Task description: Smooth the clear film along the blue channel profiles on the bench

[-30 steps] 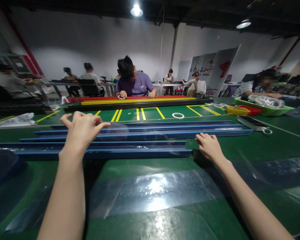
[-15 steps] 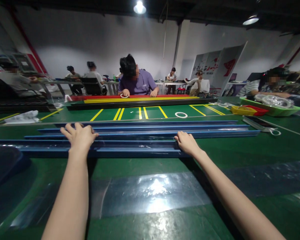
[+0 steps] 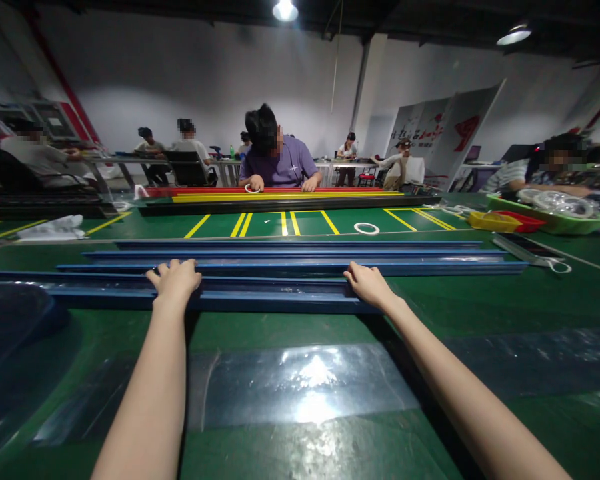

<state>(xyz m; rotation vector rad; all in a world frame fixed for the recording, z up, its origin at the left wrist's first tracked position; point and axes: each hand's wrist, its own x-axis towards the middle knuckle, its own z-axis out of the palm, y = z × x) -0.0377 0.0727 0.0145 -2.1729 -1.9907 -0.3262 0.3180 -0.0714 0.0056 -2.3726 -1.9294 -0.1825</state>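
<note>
Several long blue channel strips lie side by side across the green table. Over the nearest blue channel (image 3: 275,288) is my left hand (image 3: 175,285), its fingers apart and bent across the channel's upper edges. My right hand (image 3: 369,287) is closed around the right end of this same channel, fingers curled over its far edge; its thumb is hidden. Just beyond both hands lie other blue channels (image 3: 430,269), lengthwise and roughly parallel. Glints show inside the nearest channel, but I cannot tell what causes them.
Clear plastic film (image 3: 305,387) lies on the near table (image 3: 260,457). A dark blue rounded object (image 3: 15,327) sits at left. Beyond are a white ring (image 3: 367,229), a phone (image 3: 527,248), a green tray (image 3: 570,223), and red, yellow and black strips (image 3: 290,204) before a person (image 3: 293,163).
My left hand has slid a little to the right and nearer along the blue channels. My right hand stays at the nearest channel's end. The view has shifted slightly.
</note>
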